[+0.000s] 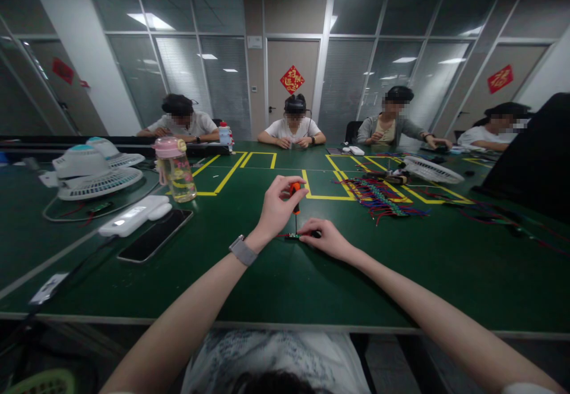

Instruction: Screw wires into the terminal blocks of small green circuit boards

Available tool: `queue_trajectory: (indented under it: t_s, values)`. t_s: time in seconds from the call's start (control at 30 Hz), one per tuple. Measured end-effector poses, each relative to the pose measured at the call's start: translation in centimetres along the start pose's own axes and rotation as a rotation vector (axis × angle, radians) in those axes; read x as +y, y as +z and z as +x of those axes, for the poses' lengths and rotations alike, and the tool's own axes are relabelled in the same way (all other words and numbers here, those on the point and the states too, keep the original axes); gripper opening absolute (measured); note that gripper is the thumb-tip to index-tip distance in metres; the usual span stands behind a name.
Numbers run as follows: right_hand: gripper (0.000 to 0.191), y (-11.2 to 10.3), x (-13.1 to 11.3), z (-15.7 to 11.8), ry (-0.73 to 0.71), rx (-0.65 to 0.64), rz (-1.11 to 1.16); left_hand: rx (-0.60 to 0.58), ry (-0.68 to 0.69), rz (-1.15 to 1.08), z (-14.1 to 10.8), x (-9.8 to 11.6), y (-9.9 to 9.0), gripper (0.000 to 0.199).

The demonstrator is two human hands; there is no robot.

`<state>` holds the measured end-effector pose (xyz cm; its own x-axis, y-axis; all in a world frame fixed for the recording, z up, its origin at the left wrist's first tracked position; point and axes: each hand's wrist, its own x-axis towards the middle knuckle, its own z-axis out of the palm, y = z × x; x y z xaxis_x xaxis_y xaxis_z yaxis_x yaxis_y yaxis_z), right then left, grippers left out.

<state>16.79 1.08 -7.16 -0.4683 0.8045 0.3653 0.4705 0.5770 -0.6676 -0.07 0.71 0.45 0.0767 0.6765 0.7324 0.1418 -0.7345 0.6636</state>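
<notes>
In the head view my left hand [278, 201] grips the orange and black handle of a screwdriver [295, 191], held upright. Its thin shaft points straight down, and the tip meets a small green circuit board [291, 236] lying on the green table [285, 287]. Red wire runs out from the board's left end. My right hand [327, 238] rests on the table with thumb and fingertips closed on the board's right end. Something dark shows under those fingers, too hidden to name.
A pink-lidded bottle [176, 171], a phone [155, 236], a white power strip [133, 214] and white fans [98, 171] stand at left. Wired circuit boards [378, 195] lie in a row at right, near a dark monitor [529, 156]. Several people sit across the table.
</notes>
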Motion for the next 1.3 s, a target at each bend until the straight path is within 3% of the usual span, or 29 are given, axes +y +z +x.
queue_trajectory:
  t_s: [0.1, 0.23, 0.4, 0.6, 0.8, 0.97, 1.17, 1.3]
  values:
    - [0.013, -0.03, -0.04, -0.01, -0.009, 0.003, -0.009, 0.001, 0.096, 0.121, 0.01, 0.09, -0.29, 0.019]
    - [0.013, -0.02, 0.03, 0.03, -0.006, -0.004, -0.004, -0.101, 0.008, -0.056, 0.09, -0.16, -0.32, 0.029]
    - [0.014, 0.06, 0.13, 0.07, -0.001, -0.001, 0.006, -0.014, 0.038, 0.044, 0.10, -0.15, -0.24, 0.020]
    - [0.013, 0.03, 0.01, 0.06, -0.004, -0.001, 0.001, -0.099, -0.015, -0.118, -0.06, 0.10, 0.14, 0.028]
    - [0.013, 0.03, 0.03, 0.07, 0.000, -0.001, -0.016, 0.022, 0.055, 0.061, -0.33, 0.33, 0.41, 0.017]
    - [0.013, 0.00, 0.00, 0.08, 0.008, -0.008, -0.016, -0.089, 0.020, -0.106, -0.28, 0.40, 0.44, 0.026]
    - [0.014, 0.01, 0.22, 0.09, -0.005, -0.008, -0.031, 0.032, 0.044, 0.036, -0.31, 0.11, 0.49, 0.019]
    - [0.014, 0.04, 0.35, 0.09, -0.013, -0.008, -0.014, -0.067, -0.044, -0.149, -0.11, 0.21, 0.43, 0.027]
